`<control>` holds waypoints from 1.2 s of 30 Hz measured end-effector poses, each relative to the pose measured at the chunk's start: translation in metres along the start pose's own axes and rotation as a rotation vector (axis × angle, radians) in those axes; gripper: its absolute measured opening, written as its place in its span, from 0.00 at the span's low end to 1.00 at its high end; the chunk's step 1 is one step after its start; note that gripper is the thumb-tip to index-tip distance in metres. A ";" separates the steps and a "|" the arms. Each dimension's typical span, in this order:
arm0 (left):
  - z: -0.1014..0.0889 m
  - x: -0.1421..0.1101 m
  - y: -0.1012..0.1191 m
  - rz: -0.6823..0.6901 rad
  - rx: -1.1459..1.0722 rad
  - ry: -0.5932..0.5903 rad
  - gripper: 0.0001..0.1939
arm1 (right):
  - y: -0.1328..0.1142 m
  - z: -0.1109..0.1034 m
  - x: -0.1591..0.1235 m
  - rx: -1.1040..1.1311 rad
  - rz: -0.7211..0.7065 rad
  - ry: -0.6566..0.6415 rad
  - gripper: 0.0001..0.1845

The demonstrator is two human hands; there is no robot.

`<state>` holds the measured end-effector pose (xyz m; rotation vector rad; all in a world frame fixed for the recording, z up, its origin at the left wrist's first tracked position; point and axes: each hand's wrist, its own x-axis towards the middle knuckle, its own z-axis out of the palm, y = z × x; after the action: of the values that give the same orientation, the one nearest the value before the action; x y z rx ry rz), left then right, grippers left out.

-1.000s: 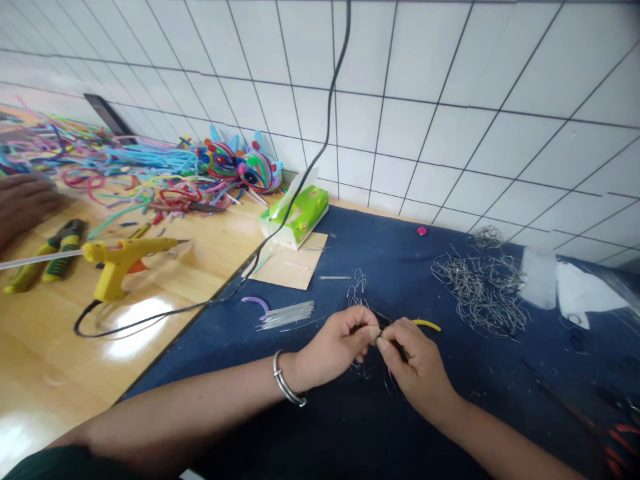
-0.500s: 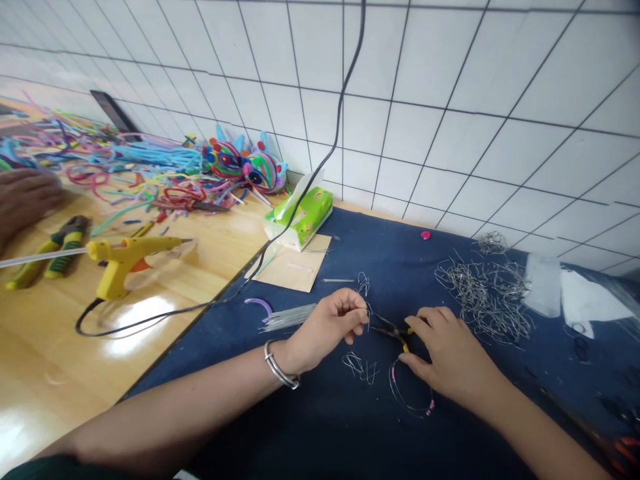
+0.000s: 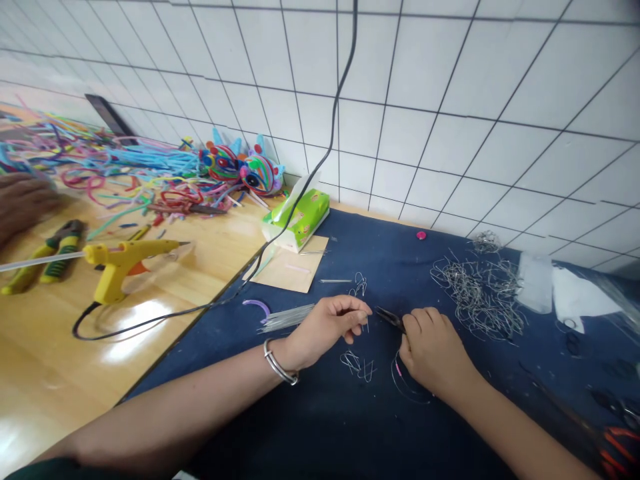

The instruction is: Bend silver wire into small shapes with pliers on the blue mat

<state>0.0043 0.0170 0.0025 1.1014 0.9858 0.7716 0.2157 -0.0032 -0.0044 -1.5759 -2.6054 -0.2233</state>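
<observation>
My left hand (image 3: 334,328) is closed in a pinch on a thin metal wire (image 3: 367,323), whose end hangs below the fingertips. My right hand (image 3: 434,348) is wrapped around pliers (image 3: 390,318); their dark jaws point left, a short gap from the left fingertips. The jaws look closed, and the palm hides the handles. Under the right hand lies a thin loop with pink beads (image 3: 399,369). Several bent wires (image 3: 357,365) rest just below the left hand, and other bent pieces (image 3: 359,285) lie above it. A bundle of straight wires (image 3: 286,318) is partly behind the left hand.
A heap of bent wires (image 3: 477,293) lies right, beside clear plastic bags (image 3: 535,283). A yellow glue gun (image 3: 120,263), its black cord and green-yellow pliers (image 3: 53,257) occupy the wooden table. A tissue pack (image 3: 300,220) stands behind. Another person's hand (image 3: 25,203) rests far left.
The pliers' handles, spread earlier, are now squeezed inside my right hand, and the jaws have come together. My left hand still pinches the wire. The view has shifted slightly.
</observation>
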 end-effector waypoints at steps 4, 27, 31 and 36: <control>0.001 0.000 -0.002 -0.018 0.019 -0.012 0.10 | 0.004 0.007 -0.001 0.024 0.002 0.053 0.09; 0.011 -0.001 -0.002 0.224 0.004 0.064 0.09 | 0.008 0.003 0.002 0.774 0.168 0.293 0.07; 0.019 0.000 0.003 0.195 -0.034 0.075 0.11 | 0.008 0.000 -0.001 0.926 0.289 0.309 0.10; 0.037 0.006 0.008 0.202 -0.085 0.013 0.08 | 0.010 0.004 0.001 0.975 0.308 0.322 0.11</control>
<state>0.0405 0.0118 0.0140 1.1337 0.8532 0.9768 0.2241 0.0031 -0.0071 -1.3460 -1.7165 0.6534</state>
